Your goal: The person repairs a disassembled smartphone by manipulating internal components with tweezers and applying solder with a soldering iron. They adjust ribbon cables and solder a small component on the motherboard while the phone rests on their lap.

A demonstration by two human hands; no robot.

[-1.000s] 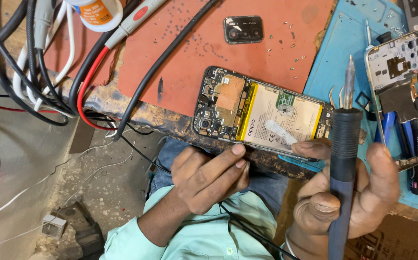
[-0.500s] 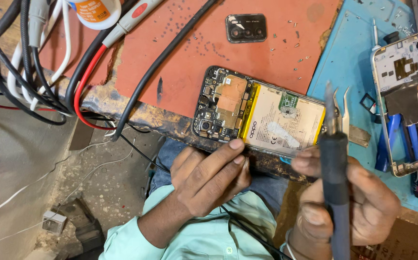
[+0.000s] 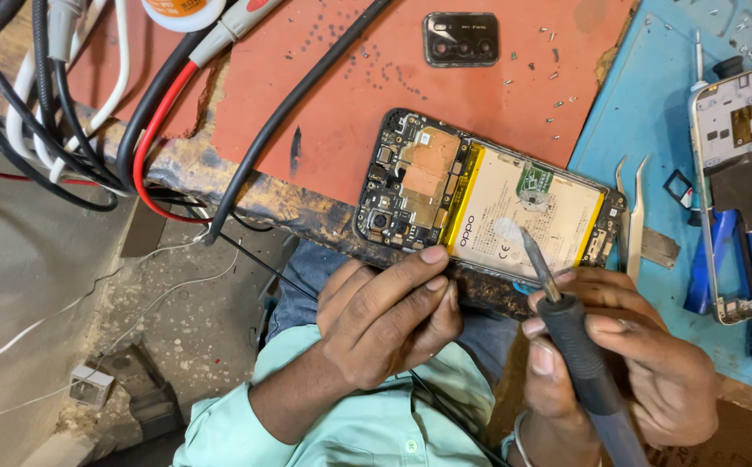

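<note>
While my left hand (image 3: 385, 324) pinches the opened phone (image 3: 488, 203) at the bench's near edge, my right hand (image 3: 627, 363) grips the soldering iron (image 3: 571, 333); I judge the phone light, stiff, fragile — edges only.

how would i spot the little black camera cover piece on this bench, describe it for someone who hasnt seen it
Start at the orange-red mat covering the bench top. Near its far edge, beyond the opened phone, lies a small black camera cover. Unlike the tiny loose screws scattered nearby, it is a flat rounded rectangle with lens holes.

battery label (image 3: 527, 212) — white, yellow-edged | round tub label (image 3: 177, 7) — orange-white, top edge
</note>
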